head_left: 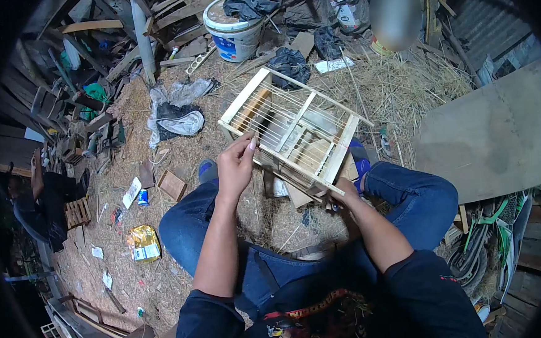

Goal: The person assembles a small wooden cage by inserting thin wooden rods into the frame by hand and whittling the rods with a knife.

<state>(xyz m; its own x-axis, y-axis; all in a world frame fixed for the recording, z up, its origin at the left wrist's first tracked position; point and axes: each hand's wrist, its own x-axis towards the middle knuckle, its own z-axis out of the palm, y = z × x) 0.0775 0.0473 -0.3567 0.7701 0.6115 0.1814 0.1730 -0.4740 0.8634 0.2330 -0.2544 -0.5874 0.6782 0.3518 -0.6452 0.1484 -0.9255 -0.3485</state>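
Observation:
A small cage of pale wooden rails and thin parallel bars (293, 136) sits tilted between my bent knees. At its near left rail, the thumb and fingers of my left hand (238, 161) are pinched together; what lies between the fingertips is too small to make out. My right hand (346, 194) grips the cage's lower right corner, with some of its fingers hidden under the frame. Inside the cage, a brown wooden strip (251, 111) shows behind the bars at the left end. Pieces of board lie partly hidden beneath the cage.
A white bucket (232, 35) stands at the back, near dark plastic bags (290, 67). A large flat board (488, 134) leans at right above a green motorcycle (493, 217). A yellow packet (144, 243) and wooden block (172, 185) lie left. Another person (52, 201) sits far left.

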